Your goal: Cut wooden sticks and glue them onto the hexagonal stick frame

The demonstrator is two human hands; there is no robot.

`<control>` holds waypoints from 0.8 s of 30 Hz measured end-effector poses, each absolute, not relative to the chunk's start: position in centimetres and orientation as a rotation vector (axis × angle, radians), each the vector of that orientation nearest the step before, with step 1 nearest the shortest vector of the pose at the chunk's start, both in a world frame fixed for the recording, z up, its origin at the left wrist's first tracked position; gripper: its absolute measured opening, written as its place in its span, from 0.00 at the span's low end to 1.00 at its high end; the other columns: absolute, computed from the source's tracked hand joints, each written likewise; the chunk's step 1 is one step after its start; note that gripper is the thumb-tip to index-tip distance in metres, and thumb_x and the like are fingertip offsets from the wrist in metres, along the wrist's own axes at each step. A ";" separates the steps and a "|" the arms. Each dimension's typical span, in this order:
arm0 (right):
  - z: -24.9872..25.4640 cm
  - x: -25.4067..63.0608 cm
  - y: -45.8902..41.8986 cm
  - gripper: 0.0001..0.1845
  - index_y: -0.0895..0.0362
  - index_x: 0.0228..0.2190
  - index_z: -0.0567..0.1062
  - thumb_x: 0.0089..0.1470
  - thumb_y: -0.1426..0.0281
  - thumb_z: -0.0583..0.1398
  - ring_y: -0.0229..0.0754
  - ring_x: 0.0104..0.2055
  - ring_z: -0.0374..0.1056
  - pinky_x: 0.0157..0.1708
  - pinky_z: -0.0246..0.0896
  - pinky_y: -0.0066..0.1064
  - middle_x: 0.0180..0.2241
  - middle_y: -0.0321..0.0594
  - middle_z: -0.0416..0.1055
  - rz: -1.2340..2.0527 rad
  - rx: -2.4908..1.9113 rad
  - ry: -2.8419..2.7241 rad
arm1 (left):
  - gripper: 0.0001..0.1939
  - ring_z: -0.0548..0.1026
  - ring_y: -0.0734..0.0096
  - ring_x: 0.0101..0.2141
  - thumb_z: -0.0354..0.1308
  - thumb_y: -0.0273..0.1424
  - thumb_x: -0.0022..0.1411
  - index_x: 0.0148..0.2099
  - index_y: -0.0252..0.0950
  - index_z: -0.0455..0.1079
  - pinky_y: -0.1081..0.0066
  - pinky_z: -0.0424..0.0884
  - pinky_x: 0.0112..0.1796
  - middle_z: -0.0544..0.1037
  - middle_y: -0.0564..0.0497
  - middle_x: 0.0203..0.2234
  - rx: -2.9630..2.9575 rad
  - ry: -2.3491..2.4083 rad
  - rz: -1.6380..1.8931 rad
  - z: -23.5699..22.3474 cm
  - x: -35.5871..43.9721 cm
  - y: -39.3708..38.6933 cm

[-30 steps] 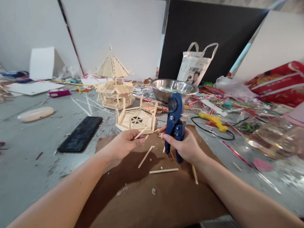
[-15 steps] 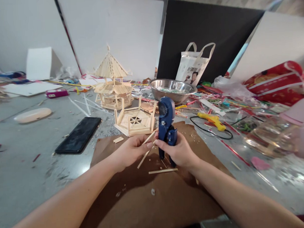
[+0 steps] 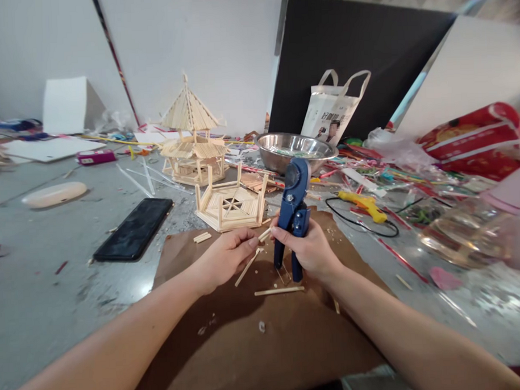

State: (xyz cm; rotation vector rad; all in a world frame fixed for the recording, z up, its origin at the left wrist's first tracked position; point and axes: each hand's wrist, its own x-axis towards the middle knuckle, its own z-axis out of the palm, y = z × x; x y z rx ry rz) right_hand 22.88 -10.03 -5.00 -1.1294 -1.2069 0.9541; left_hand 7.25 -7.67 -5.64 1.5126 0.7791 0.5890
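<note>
My right hand (image 3: 310, 244) is wrapped round the handles of a blue hand-held cutter (image 3: 295, 196), held upright with its head up. My left hand (image 3: 228, 256) is closed, thumb and fingertips pinching the end of a short wooden stick (image 3: 265, 234) that reaches toward my right thumb. Below the hands, one loose stick (image 3: 246, 268) lies slanted and another stick (image 3: 279, 291) lies flat on the brown sheet (image 3: 248, 354). Just beyond my hands sits a hexagonal stick base (image 3: 239, 223) with upright posts. Short cut pieces (image 3: 202, 237) lie left of it.
A stick pavilion (image 3: 194, 146) stands behind the base, with a steel bowl (image 3: 296, 151) to its right. A black phone (image 3: 133, 229) lies left. A yellow glue gun (image 3: 363, 205) with its cord, a jug of liquid (image 3: 462, 239) and scattered straws are on the right.
My right hand has shifted slightly right, and the cutter now tilts right. My left fingers have closed further; the stick between my hands shows shorter and lower.
</note>
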 end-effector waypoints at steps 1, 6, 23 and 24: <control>-5.1 22.9 -10.0 0.10 0.58 0.25 0.67 0.36 0.70 0.61 0.34 0.25 0.61 0.30 0.59 0.30 0.23 0.33 0.64 0.954 -1.128 -1.203 | 0.13 0.52 0.84 0.15 0.45 0.39 0.55 0.33 0.34 0.60 0.80 0.48 0.16 0.53 0.60 0.13 1.510 0.783 0.585 -5.6 7.2 -7.7; -5.2 22.9 -10.0 0.10 0.58 0.25 0.67 0.36 0.70 0.61 0.34 0.25 0.62 0.30 0.60 0.30 0.24 0.33 0.65 0.936 -1.130 -1.208 | 0.15 0.50 0.84 0.14 0.47 0.40 0.54 0.35 0.33 0.63 0.80 0.46 0.15 0.52 0.60 0.13 1.454 0.782 0.569 -5.6 7.2 -7.8; -5.2 22.6 -10.3 0.07 0.58 0.26 0.66 0.39 0.72 0.59 0.33 0.29 0.62 0.33 0.60 0.27 0.26 0.33 0.65 0.678 -1.152 -1.377 | 0.16 0.48 0.84 0.14 0.47 0.43 0.52 0.29 0.33 0.61 0.79 0.44 0.15 0.52 0.60 0.13 1.488 0.781 0.553 -5.6 7.3 -8.0; -5.2 22.6 -10.3 0.07 0.58 0.26 0.66 0.40 0.72 0.59 0.33 0.29 0.62 0.32 0.60 0.27 0.26 0.33 0.65 0.682 -1.150 -1.384 | 0.16 0.48 0.84 0.14 0.47 0.43 0.52 0.28 0.33 0.61 0.79 0.44 0.15 0.52 0.60 0.13 1.472 0.776 0.550 -5.7 7.3 -8.0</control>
